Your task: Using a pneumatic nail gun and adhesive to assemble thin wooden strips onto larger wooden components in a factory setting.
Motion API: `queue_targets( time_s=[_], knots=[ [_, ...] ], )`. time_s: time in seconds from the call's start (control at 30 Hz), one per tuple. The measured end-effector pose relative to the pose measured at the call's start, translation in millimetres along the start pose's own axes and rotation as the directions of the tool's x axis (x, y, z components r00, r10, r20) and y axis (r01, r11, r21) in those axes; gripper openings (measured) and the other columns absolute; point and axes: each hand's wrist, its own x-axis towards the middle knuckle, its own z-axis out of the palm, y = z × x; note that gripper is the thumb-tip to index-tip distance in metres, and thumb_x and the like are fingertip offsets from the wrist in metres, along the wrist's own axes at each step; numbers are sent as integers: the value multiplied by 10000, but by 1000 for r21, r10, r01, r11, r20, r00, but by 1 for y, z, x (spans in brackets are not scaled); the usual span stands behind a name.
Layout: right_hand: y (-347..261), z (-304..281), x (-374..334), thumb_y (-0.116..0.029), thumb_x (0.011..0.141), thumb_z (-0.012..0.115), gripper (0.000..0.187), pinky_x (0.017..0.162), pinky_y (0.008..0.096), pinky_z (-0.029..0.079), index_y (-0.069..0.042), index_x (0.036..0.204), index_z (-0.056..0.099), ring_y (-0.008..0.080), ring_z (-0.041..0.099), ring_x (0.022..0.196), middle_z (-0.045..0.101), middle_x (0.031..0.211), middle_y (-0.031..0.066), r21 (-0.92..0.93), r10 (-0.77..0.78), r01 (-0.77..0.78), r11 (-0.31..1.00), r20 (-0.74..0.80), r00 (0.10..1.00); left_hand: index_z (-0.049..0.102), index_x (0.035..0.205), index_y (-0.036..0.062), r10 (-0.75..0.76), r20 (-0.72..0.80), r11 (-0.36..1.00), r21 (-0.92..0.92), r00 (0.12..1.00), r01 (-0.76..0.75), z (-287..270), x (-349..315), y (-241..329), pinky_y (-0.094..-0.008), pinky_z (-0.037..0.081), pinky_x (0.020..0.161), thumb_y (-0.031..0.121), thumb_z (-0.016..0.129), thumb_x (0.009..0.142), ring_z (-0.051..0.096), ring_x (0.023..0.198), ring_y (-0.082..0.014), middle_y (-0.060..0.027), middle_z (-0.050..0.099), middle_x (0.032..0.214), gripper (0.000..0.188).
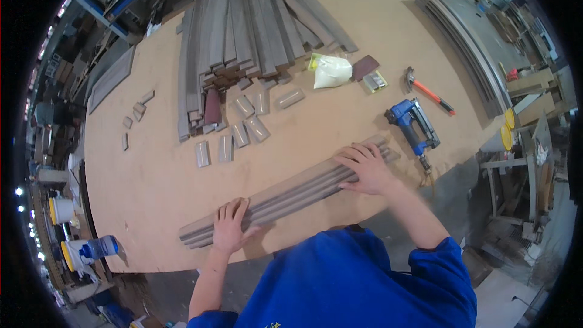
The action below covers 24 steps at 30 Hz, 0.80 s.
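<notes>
Standing beyond the left edge of the tabletop (152,188) are white buckets (62,211) with yellow rims, and a blue bottle (100,247) shows by the near left corner; what carries it cannot be told. A grey panel (112,80) lies along the far left edge, with a few small blocks (139,108) scattered to its right. Next comes the left hand (229,231), grasping the strips (291,191) close to their left end, fingers over the top and thumb spread toward the right. The strips lie side by side as one bundle, slanting up to the right across the near part of the tabletop. Beyond them is a heap of grey boards (243,18), a maroon piece (212,106) at its near end, and several clear-wrapped packs (241,134) between heap and strips. Right of the heap, a white bag (333,71) sits just beside a maroon pad (364,67). Nearer, the right hand (369,170) grasps the strips toward their right end, fingers spread over the top, thumb on the near side. Past it lie a blue nail gun (413,127) and an orange-handled hammer (431,96), near each other but apart. Long slats (458,42) line the right edge.
</notes>
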Motion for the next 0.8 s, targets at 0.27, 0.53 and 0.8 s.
queue_targets(
  time_s=[0.27,0.53,0.8],
  knots=[
    [23,4,22,-405,883,763,504,1124,509,329,-246,1351,664,265,517,1291,618,1294,39,80,1,-5,997,46,999,630,1359,154,-216,184,931,-256,959,259,0,20,-12,-492,381,1097,313,747,907,528,1238,-337,-98,594,1271,493],
    [25,8,42,-367,853,797,495,1136,486,342,-234,1317,686,259,541,1264,645,1242,41,72,-11,14,997,-48,999,615,1377,167,-105,-183,989,-118,977,84,13,28,-15,-484,396,1093,271,780,882,525,1248,-336,-95,588,1289,533],
    [32,-4,45,-434,840,793,536,1141,502,375,-223,1321,681,293,547,1288,657,1265,40,129,99,-132,983,240,966,593,1379,124,-157,154,959,-213,976,188,0,43,-22,-491,407,1094,306,772,886,542,1241,-330,-80,609,1270,556]
  ],
)
